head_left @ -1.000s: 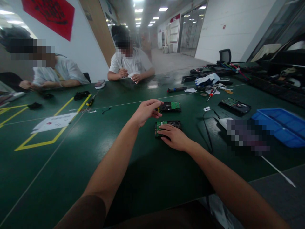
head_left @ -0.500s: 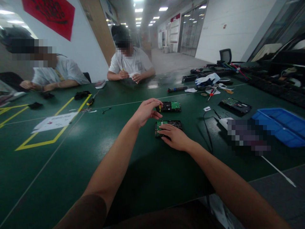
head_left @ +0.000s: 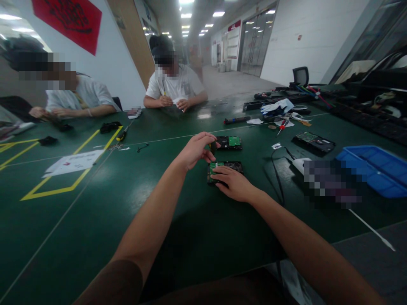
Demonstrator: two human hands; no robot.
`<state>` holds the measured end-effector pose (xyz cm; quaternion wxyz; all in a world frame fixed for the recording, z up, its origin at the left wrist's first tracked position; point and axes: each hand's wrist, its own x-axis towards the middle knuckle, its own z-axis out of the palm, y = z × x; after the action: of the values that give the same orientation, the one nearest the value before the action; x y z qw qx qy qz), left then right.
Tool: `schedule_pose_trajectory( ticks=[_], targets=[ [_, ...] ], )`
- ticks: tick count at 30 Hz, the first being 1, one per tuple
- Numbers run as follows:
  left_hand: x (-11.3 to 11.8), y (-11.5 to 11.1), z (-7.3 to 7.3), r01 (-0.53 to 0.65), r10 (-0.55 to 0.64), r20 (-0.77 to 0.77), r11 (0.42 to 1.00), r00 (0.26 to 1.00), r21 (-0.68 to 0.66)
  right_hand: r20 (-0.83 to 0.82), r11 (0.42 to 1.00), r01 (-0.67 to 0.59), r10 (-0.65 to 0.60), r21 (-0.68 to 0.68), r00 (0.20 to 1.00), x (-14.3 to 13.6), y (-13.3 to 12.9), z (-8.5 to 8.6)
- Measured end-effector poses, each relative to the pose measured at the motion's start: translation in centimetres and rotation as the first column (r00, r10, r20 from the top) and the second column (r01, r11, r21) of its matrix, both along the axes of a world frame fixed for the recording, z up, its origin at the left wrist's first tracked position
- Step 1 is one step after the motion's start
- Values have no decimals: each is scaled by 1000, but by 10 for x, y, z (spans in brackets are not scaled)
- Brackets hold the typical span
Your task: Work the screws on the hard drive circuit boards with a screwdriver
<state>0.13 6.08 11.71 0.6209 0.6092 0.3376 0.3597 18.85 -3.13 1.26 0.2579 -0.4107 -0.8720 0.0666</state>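
- Green tabletop (head_left: 95, 220) stretched across a long, lit room, with yellow tape (head_left: 47, 195) marked out on it and a printed sheet (head_left: 74, 162) lying partly over the tape.
- One hard drive (head_left: 235, 165) lay flat on the table in front of the wearer, circuit board up, which left its upper face open to work from above.
- The right hand (head_left: 237, 184) rested over that drive, fingers loosely spread and gripping nothing, probably so the drive would not slide or turn.
- The left hand (head_left: 193, 149) had its fingers curled and nearly closed on a small dark tool (head_left: 212, 146) with some yellow on it, likely a screwdriver. It seemed roughly upright, perhaps for a straight push downward; its tip could not be made out.
- A second drive (head_left: 233, 142) lay just beyond the first, and a third (head_left: 314, 142) farther right, also board up.
- The blue plastic tray (head_left: 384, 173) sat at the far right, near the third drive, within reach yet out of the hands' way; no contents could be made out in it.
- Across the table, a person in white (head_left: 182, 87) bent over small work.
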Motion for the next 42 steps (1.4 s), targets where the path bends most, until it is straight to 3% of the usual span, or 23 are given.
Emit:
schedule_pose_trajectory(
  ticks=[10,19,27,42],
  targets=[
    [0,4,0,-30,30,0,999,1000,42,-3,1000,0,0,10,1000,0,0,-1],
    [0,2,-2,-24,25,36,999,999,-24,-1,1000,-8,8,7,1000,0,0,1],
    [-1,5,-1,-64,62,29,997,998,48,12,1000,-3,3,5,1000,1,1,-1],
    [0,5,-3,-16,16,68,1000,998,1,-3,1000,-15,15,-3,1000,1,1,-1]
  ],
)
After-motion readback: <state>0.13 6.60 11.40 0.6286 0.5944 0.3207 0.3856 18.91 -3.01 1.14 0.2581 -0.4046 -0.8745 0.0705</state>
